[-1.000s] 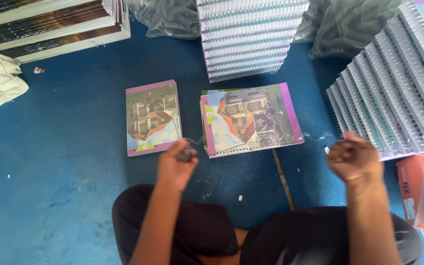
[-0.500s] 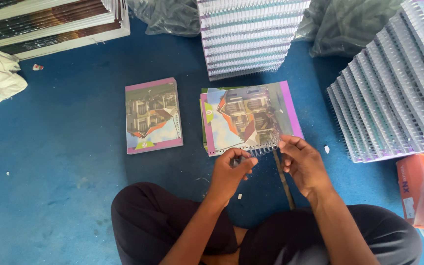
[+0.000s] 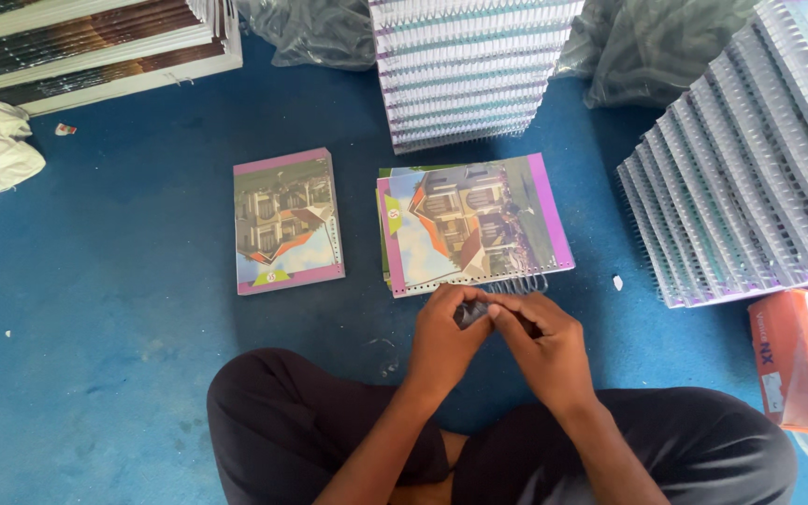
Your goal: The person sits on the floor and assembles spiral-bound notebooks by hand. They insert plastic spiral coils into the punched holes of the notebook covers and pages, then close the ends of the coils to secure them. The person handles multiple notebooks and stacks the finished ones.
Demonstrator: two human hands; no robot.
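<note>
Blue floor [image 3: 95, 309], notebook stacks [image 3: 469, 75] around. Left hand [image 3: 446, 332] & right hand [image 3: 540, 341] both pinch wire coil [image 3: 521, 283] at notebook [image 3: 469, 224] edge; best feed loops evenly, w/ holes aligned.

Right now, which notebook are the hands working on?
On the blue floor, two picture-covered notebooks lie before the seated person. It is the wider notebook, beside the smaller notebook. Only it has a wire coil on its near edge, where both hands meet.
</note>
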